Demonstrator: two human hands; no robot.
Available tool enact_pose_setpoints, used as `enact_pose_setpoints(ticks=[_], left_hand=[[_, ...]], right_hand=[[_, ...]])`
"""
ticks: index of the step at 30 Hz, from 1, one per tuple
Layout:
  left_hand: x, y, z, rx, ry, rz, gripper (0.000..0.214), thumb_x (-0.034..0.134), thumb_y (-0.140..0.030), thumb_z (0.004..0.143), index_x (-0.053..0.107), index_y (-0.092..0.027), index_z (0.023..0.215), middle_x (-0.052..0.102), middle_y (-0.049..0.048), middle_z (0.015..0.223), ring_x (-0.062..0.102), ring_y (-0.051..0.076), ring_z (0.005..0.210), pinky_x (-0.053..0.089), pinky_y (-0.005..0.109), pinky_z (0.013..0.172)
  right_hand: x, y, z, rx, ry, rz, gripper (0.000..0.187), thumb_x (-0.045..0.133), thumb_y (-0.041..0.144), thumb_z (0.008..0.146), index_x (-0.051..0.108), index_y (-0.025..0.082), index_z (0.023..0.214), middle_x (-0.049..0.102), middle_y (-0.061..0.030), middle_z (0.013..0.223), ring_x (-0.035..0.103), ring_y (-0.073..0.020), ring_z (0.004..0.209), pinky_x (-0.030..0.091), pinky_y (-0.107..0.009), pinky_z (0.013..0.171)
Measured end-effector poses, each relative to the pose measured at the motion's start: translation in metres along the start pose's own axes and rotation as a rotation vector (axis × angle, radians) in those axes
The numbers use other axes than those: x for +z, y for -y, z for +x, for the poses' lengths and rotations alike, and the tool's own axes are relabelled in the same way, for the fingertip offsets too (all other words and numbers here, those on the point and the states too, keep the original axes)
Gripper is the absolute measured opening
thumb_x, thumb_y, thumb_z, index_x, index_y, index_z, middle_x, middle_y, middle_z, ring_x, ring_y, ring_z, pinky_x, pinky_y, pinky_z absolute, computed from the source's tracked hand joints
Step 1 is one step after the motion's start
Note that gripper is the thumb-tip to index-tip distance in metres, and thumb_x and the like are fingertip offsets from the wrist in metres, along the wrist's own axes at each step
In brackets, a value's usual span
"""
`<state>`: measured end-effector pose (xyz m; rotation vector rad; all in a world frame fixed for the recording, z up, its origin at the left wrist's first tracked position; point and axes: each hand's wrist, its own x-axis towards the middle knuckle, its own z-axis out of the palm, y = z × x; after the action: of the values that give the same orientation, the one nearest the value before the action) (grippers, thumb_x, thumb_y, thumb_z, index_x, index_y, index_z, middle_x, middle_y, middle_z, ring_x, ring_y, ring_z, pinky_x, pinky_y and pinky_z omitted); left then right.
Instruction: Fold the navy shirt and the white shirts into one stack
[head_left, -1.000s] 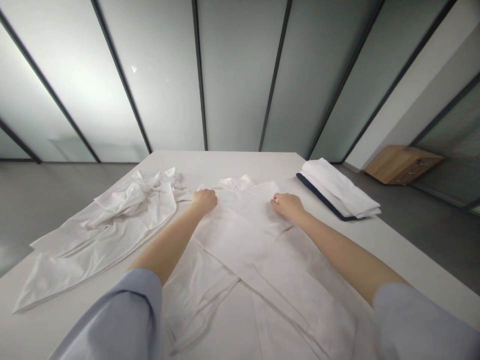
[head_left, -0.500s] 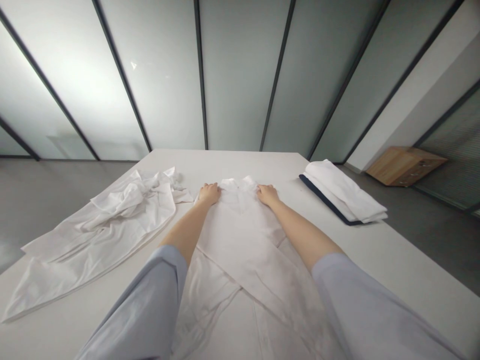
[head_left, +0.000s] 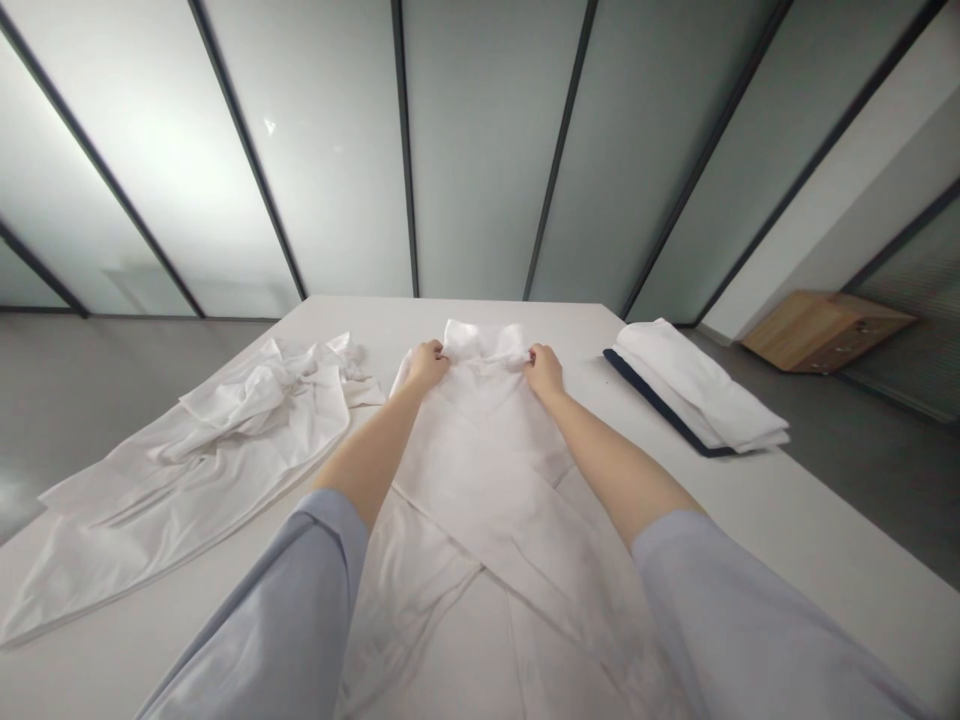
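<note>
A white shirt [head_left: 487, 450] lies lengthwise on the table in front of me, its sleeves crossing over the body. Its collar end, at the far side, is raised a little off the tabletop. My left hand [head_left: 429, 364] pinches the cloth at the left of the collar, fingers closed. On the opposite side my right hand [head_left: 543, 369] grips the shirt near the right of the collar, thumb and fingers pressed together. Both forearms reach over the shirt's sides.
Crumpled white garments [head_left: 225, 430] spread along the left of the white table [head_left: 390, 312]. Folded white cloth [head_left: 690, 385] sits over a dark navy piece [head_left: 660, 405] near the right edge. A wooden cabinet [head_left: 817, 330] stands on the floor at the right, beyond frosted panels.
Both hands have moved slightly away from me and up, now pinching the cloth beside the collar. The shirt's collar end has risen and shows more of its width.
</note>
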<state>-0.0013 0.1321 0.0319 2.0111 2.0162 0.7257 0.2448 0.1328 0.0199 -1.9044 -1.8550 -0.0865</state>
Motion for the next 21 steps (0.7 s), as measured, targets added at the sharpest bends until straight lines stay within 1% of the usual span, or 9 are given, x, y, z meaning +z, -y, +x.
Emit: enact_pose_setpoints(ticks=[2, 3, 6, 9, 12, 15, 17, 19, 21], left_hand=[[-0.001, 0.0, -0.007, 0.101, -0.098, 0.02, 0.038, 0.047, -0.017, 0.081, 0.061, -0.021, 0.117, 0.061, 0.0091, 0.122, 0.057, 0.024, 0.11, 0.045, 0.034, 0.094], [-0.001, 0.002, -0.012, 0.157, -0.096, 0.049, 0.039, 0.049, -0.017, 0.08, 0.061, -0.021, 0.117, 0.059, 0.0093, 0.125, 0.054, 0.024, 0.114, 0.043, 0.035, 0.098], [0.001, 0.009, -0.027, 0.289, 0.045, 0.195, 0.04, 0.053, -0.018, 0.078, 0.063, -0.024, 0.116, 0.054, 0.0073, 0.132, 0.041, 0.027, 0.128, 0.036, 0.041, 0.107], [0.002, 0.014, -0.038, 0.335, 0.155, 0.36, 0.035, 0.048, -0.015, 0.082, 0.068, -0.024, 0.109, 0.05, 0.0062, 0.139, 0.029, 0.029, 0.137, 0.032, 0.045, 0.109], [0.001, 0.011, -0.047, 0.366, 0.082, 0.392, 0.037, 0.039, -0.012, 0.087, 0.068, -0.021, 0.11, 0.05, 0.0083, 0.139, 0.034, 0.027, 0.133, 0.034, 0.043, 0.107], [0.001, 0.006, -0.056, 0.39, 0.039, 0.336, 0.037, 0.036, -0.021, 0.093, 0.062, -0.021, 0.12, 0.055, 0.0092, 0.131, 0.045, 0.025, 0.123, 0.039, 0.04, 0.102], [0.003, 0.005, -0.062, 0.395, 0.132, 0.348, 0.037, 0.036, -0.032, 0.095, 0.06, -0.021, 0.121, 0.056, 0.0099, 0.128, 0.05, 0.026, 0.118, 0.043, 0.042, 0.098], [0.006, 0.006, -0.068, 0.395, 0.231, 0.378, 0.04, 0.038, -0.04, 0.095, 0.057, -0.021, 0.123, 0.054, 0.0111, 0.132, 0.051, 0.028, 0.118, 0.044, 0.044, 0.096], [0.006, 0.006, -0.074, 0.38, 0.272, 0.389, 0.043, 0.041, -0.043, 0.094, 0.052, -0.022, 0.129, 0.048, 0.0119, 0.139, 0.049, 0.028, 0.123, 0.043, 0.044, 0.098]], right_hand=[[-0.003, -0.001, -0.005, -0.037, -0.047, -0.027, 0.034, 0.038, 0.011, 0.088, 0.061, 0.016, 0.112, 0.058, -0.0133, 0.116, 0.056, -0.0222, 0.099, 0.044, -0.029, 0.084], [-0.004, -0.002, -0.008, -0.065, -0.031, -0.047, 0.033, 0.037, 0.012, 0.089, 0.06, 0.016, 0.112, 0.057, -0.0132, 0.116, 0.056, -0.0223, 0.099, 0.044, -0.029, 0.084], [-0.004, -0.008, -0.018, -0.17, 0.094, -0.12, 0.03, 0.04, 0.017, 0.091, 0.064, 0.018, 0.11, 0.056, -0.0128, 0.115, 0.054, -0.024, 0.101, 0.043, -0.031, 0.086], [-0.003, -0.014, -0.026, -0.223, 0.178, -0.178, 0.029, 0.045, 0.025, 0.092, 0.068, 0.019, 0.108, 0.056, -0.0139, 0.116, 0.05, -0.028, 0.109, 0.042, -0.035, 0.09], [-0.002, -0.016, -0.031, -0.213, 0.093, -0.141, 0.033, 0.044, 0.022, 0.091, 0.066, 0.016, 0.115, 0.056, -0.0146, 0.121, 0.049, -0.0281, 0.113, 0.041, -0.037, 0.096], [0.001, -0.016, -0.034, -0.347, 0.038, -0.001, 0.039, 0.039, 0.019, 0.093, 0.062, 0.015, 0.123, 0.057, -0.0123, 0.126, 0.049, -0.0236, 0.117, 0.037, -0.034, 0.103], [0.005, -0.018, -0.037, -0.433, 0.129, 0.069, 0.039, 0.035, 0.024, 0.096, 0.064, 0.016, 0.121, 0.059, -0.0106, 0.127, 0.05, -0.0216, 0.12, 0.035, -0.033, 0.106], [0.009, -0.02, -0.042, -0.449, 0.254, 0.087, 0.042, 0.034, 0.033, 0.098, 0.064, 0.016, 0.121, 0.058, -0.0104, 0.131, 0.05, -0.0219, 0.124, 0.035, -0.034, 0.107], [0.011, -0.022, -0.048, -0.439, 0.327, 0.068, 0.045, 0.036, 0.04, 0.098, 0.061, 0.016, 0.128, 0.053, -0.0114, 0.138, 0.045, -0.0234, 0.13, 0.033, -0.036, 0.11]])
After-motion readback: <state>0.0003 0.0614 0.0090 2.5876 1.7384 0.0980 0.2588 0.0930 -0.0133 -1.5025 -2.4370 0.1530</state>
